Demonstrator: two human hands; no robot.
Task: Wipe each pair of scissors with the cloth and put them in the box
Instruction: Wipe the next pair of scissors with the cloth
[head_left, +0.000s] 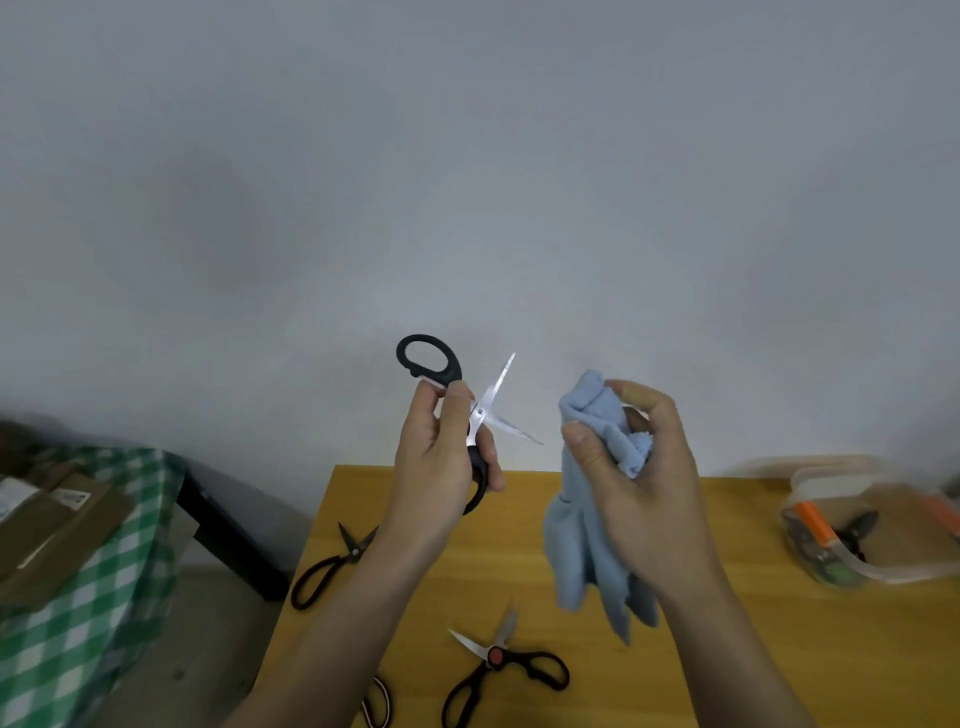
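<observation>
- Risk: the scissors (470, 421) have their blades spread apart, tips toward your right hand (639, 467); wiping along the edge could nick your fingers.
- Left hand (441, 457) grips the lower handle, raised above the desk's (727, 597) far edge.
- Right hand pinches the bunched cloth (592, 530), just beside the blades.
- Box (883, 571) at the right edge.

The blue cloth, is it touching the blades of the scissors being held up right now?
No, the blue cloth in the right hand is apart from the open blades of the black-handled scissors in the left hand.
</observation>
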